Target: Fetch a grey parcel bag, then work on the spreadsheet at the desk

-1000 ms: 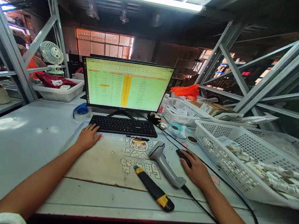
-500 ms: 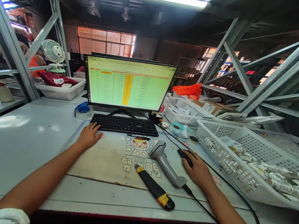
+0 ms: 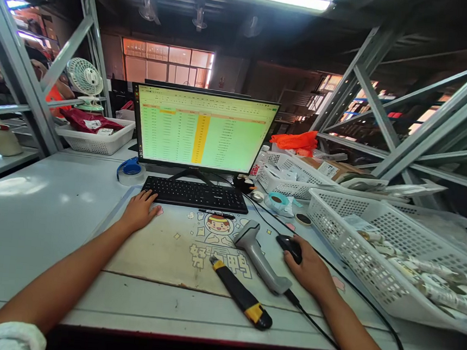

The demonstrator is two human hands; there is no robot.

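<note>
From the head view, the right hand (image 3: pixel 309 269) cups the black mouse (image 3: pixel 290 246) at four o'clock of the keyboard (image 3: pixel 194 194); the left hand (image 3: pixel 138 213) rests loosely open at its seven o'clock corner. A careless sweep of the right wrist could, I reckon, knock the scanner (image 3: pixel 261 256) at its nine o'clock, or snag its cable.

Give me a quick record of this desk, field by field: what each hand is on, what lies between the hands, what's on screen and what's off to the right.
left hand: left hand rests on the desk mat, fingertips at the keyboard edge
right hand: right hand lies over the black mouse
between hands: grey barcode scanner and black-and-yellow utility knife, both lying on the mat
screen: monitor shows a green spreadsheet with one yellow column
right side: white basket of wrapped items
</note>
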